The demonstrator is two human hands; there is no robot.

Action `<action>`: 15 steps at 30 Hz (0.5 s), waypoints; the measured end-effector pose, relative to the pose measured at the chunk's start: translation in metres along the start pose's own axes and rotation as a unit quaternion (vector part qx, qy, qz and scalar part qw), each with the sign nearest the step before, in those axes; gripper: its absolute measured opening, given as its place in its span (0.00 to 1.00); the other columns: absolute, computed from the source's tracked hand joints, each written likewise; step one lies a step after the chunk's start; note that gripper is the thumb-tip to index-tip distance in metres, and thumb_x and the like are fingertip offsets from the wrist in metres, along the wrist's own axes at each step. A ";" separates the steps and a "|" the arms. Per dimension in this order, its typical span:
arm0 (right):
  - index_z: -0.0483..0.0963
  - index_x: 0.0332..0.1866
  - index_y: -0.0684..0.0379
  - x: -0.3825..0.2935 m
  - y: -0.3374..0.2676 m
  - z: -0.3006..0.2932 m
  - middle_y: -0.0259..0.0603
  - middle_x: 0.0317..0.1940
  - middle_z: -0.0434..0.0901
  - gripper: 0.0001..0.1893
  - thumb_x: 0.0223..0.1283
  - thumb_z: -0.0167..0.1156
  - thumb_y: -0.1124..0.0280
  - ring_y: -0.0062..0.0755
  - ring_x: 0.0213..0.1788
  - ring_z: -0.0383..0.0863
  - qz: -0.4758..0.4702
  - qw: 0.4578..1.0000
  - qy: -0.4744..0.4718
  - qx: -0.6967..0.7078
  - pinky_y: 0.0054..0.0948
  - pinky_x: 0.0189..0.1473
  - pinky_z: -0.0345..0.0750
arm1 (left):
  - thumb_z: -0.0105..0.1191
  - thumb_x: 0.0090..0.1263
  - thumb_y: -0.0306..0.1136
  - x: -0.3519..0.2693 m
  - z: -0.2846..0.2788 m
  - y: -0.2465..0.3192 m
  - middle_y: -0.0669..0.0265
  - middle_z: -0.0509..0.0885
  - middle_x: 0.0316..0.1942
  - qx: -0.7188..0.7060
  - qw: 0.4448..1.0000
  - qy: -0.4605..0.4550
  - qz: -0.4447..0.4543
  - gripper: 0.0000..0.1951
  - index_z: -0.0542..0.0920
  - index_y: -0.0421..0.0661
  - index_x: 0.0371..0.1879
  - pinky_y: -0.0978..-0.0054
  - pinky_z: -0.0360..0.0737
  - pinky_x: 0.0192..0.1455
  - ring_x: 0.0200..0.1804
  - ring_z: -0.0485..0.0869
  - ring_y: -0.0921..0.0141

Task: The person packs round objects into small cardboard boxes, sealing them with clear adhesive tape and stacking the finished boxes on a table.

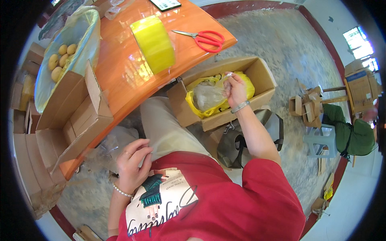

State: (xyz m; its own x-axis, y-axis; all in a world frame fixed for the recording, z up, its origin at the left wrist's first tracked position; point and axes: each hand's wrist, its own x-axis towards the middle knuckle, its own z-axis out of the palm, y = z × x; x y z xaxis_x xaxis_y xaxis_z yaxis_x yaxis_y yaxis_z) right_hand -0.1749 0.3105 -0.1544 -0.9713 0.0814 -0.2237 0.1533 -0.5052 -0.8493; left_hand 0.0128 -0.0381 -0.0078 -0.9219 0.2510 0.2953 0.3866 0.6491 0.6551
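Note:
My right hand [235, 90] pinches the edge of a clear plastic bag [208, 95] inside a yellow plastic bag [193, 104], which lies in a cardboard box [267, 87] beside the table. My left hand [135, 159] is held in front of my shirt, fingers curled loosely, with nothing seen in it. On the orange wooden table [120, 63] stands a large roll of yellow tape [153, 45]. Red-handled scissors [208, 40] lie near the table's corner, blades slightly apart. An open cardboard box [75, 117] sits at the table's left edge.
Several round tan items [57, 67] lie in a plastic-lined container [87, 45] at the left. A phone [166, 3] lies at the table's far edge. A grey bag [232, 147] is on the floor by my leg. At the right, a person in green [359, 137] is near a plastic stool [321, 141].

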 end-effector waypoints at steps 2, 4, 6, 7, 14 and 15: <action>0.78 0.47 0.58 -0.016 -0.014 0.019 0.37 0.22 0.79 0.08 0.70 0.53 0.73 0.19 0.16 0.70 -0.013 1.000 0.015 0.012 0.18 0.18 0.67 | 0.59 0.57 0.17 0.009 0.008 0.004 0.56 0.84 0.46 -0.079 0.994 -0.049 -0.049 0.10 0.83 0.39 0.38 0.72 0.82 0.43 0.41 0.85 0.65; 0.79 0.46 0.58 -0.036 -0.028 0.038 0.37 0.24 0.81 0.07 0.70 0.54 0.72 0.18 0.17 0.70 -0.045 0.999 -0.003 -0.025 0.18 0.18 0.66 | 0.57 0.65 0.23 0.018 0.013 0.000 0.57 0.83 0.50 -0.173 0.972 -0.135 -0.088 0.15 0.80 0.39 0.51 0.72 0.82 0.46 0.46 0.85 0.67; 0.79 0.44 0.58 -0.051 -0.034 0.055 0.37 0.28 0.84 0.07 0.70 0.54 0.71 0.17 0.18 0.72 -0.096 0.987 -0.060 -0.112 0.19 0.20 0.68 | 0.56 0.70 0.31 0.028 0.028 0.001 0.59 0.82 0.52 -0.320 0.911 -0.174 -0.191 0.20 0.74 0.40 0.59 0.71 0.81 0.50 0.50 0.83 0.69; 0.79 0.43 0.58 -0.062 -0.031 0.064 0.38 0.29 0.84 0.07 0.70 0.54 0.71 0.20 0.19 0.74 -0.120 0.975 -0.093 -0.163 0.21 0.22 0.71 | 0.56 0.72 0.34 0.034 0.037 0.002 0.59 0.81 0.54 -0.389 0.868 -0.192 -0.240 0.22 0.72 0.41 0.63 0.70 0.80 0.52 0.52 0.82 0.69; 0.79 0.44 0.58 -0.138 0.002 0.121 0.46 0.41 0.82 0.12 0.53 0.58 0.76 0.43 0.37 0.83 -0.427 0.677 -0.377 -0.466 0.35 0.39 0.81 | 0.52 0.76 0.41 0.058 0.074 -0.005 0.60 0.83 0.52 -0.618 0.669 -0.097 -0.401 0.19 0.74 0.43 0.60 0.69 0.79 0.56 0.54 0.81 0.71; 0.79 0.44 0.59 -0.145 0.005 0.126 0.46 0.43 0.82 0.13 0.52 0.58 0.76 0.43 0.38 0.83 -0.451 0.661 -0.396 -0.451 0.36 0.40 0.81 | 0.53 0.76 0.40 0.054 0.076 -0.013 0.61 0.84 0.49 -0.606 0.680 -0.088 -0.403 0.16 0.76 0.44 0.56 0.70 0.80 0.53 0.50 0.82 0.71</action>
State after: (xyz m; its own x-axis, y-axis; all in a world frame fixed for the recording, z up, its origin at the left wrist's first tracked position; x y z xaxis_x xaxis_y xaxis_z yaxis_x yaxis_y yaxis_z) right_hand -0.0566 0.1884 -0.0661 -0.4780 -0.6557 0.5845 -0.8532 0.1886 -0.4862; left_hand -0.0445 0.0215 -0.0534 -0.7952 0.3152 -0.5180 -0.6063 -0.4161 0.6777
